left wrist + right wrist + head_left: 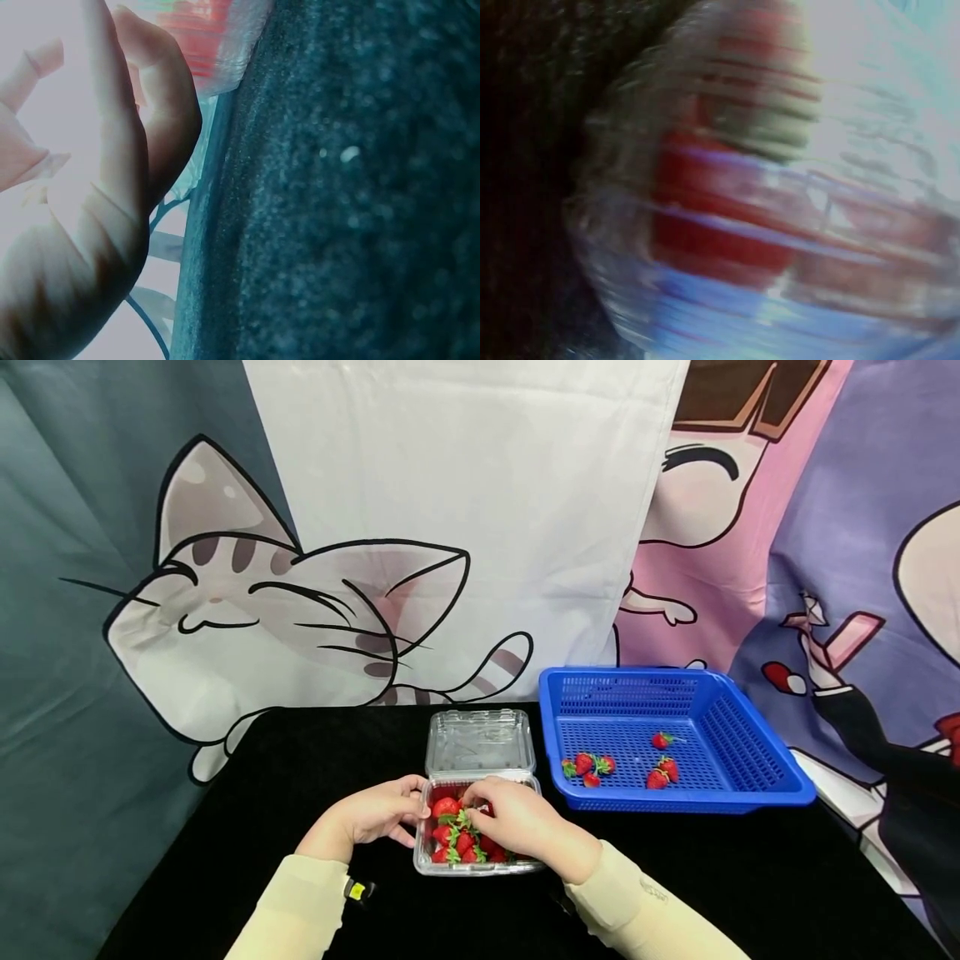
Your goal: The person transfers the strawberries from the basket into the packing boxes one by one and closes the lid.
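A clear plastic clamshell box (480, 868) stands with its lid (480, 743) folded back, and its base is filled with red strawberries (444, 835) with green leaves. My left hand (378, 814) grips the box's left wall, thumb at the rim. In the left wrist view, the curled fingers of my left hand (97, 157) are beside the strawberry-filled box (217, 60). Reaching into the box from the right, my right hand (517, 818) has its thumb and fingers curled round a strawberry, mostly hidden by the hand. The right wrist view is blurred, showing red fruit (712, 210) through the box's wall.
Right of the box stands a blue plastic basket (675, 802) with slotted walls. Inside it several strawberries (585, 764) lie at the front left, others (662, 772) at the centre. A black cloth (315, 743) covers the table, and a printed cartoon curtain (480, 485) hangs behind.
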`<state>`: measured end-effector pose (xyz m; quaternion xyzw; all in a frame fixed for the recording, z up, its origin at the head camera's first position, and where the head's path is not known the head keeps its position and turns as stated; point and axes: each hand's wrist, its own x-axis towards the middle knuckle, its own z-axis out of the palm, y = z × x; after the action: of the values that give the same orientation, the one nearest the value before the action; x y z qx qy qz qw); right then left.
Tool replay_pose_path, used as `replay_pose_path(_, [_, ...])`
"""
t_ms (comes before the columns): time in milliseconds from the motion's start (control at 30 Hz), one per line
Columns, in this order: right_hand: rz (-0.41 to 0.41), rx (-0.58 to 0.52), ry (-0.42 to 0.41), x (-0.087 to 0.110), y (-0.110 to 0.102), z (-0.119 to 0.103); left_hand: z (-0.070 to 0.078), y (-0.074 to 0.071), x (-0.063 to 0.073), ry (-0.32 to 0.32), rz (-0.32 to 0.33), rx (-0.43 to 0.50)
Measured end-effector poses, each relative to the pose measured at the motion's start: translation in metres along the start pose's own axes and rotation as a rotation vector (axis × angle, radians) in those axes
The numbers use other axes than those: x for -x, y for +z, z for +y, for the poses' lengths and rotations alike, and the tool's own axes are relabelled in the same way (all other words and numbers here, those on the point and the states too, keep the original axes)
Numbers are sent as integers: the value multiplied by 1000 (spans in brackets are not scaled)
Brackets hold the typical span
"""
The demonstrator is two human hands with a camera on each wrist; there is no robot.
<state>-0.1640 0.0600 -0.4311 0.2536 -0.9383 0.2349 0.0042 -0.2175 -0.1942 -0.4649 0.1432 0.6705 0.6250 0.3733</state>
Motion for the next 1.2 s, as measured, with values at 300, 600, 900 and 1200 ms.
replay_pose_path(300, [53,-54,18,12,-26,-5,0,2,-6,0,0,-8])
replay_pose_path(600, [31,-99,52,22,-74,-2,-1,0,-6,5,25,-17])
replay_pose_path(900, [20,-77,138,15,-125,29,-4,-2,-1,6,23,-18])
replay_pose_path(1200, [-64,69,242,3,-181,84,-4,-1,-2,8,13,-20])
